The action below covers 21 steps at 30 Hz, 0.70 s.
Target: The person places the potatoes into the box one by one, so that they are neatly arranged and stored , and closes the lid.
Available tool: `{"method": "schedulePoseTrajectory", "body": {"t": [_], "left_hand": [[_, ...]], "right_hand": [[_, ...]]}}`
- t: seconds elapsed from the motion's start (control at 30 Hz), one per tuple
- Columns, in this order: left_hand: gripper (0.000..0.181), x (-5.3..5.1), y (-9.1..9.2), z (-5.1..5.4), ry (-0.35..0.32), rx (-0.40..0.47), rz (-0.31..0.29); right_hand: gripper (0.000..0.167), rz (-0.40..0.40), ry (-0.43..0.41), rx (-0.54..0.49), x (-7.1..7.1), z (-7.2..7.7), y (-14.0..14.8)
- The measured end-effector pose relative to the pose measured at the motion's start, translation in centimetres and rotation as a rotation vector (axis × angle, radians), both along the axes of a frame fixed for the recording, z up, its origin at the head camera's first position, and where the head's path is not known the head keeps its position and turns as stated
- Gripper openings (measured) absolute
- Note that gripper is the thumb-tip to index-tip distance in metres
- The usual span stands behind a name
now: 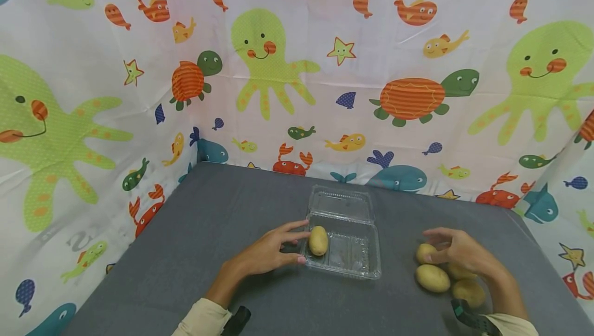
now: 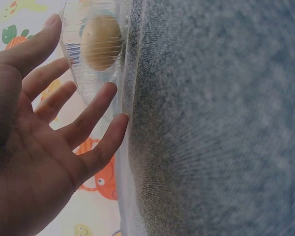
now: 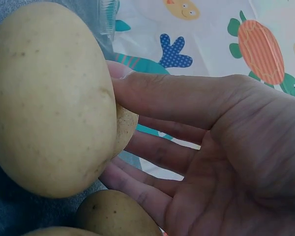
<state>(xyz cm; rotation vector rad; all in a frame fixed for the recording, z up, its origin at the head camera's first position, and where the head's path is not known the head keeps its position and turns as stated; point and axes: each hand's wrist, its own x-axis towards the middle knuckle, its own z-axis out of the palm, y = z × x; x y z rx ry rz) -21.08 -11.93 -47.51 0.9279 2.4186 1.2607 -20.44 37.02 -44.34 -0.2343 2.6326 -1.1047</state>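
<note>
A clear plastic container (image 1: 355,248) with its lid folded back holds one potato (image 1: 318,240) at its left end. My left hand (image 1: 266,251), fingers spread, is at the container's left edge; the left wrist view shows the hand (image 2: 49,142) beside the clear wall, the potato (image 2: 101,42) behind it. On the right, my right hand (image 1: 468,253) has thumb and fingers around the rearmost potato (image 1: 424,253) of a group. In the right wrist view that potato (image 3: 126,127) is partly hidden by a larger potato (image 3: 51,98), which stands in front of the hand (image 3: 211,147).
Close to my right hand lie more potatoes, one at the front left (image 1: 433,278) and one nearer my wrist (image 1: 468,292). The container's open lid (image 1: 341,204) lies toward the back of the grey table (image 1: 223,197). A curtain (image 1: 297,94) with sea animals surrounds the table.
</note>
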Motion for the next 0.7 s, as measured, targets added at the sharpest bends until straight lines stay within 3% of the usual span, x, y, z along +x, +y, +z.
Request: {"method": "schedulePoseTrajectory", "body": {"t": [0.7], "left_hand": [[0.063, 0.05, -0.08, 0.09, -0.004, 0.005, -0.004]], "right_hand": [[0.055, -0.047, -0.011, 0.13, -0.34, 0.21, -0.13]]}}
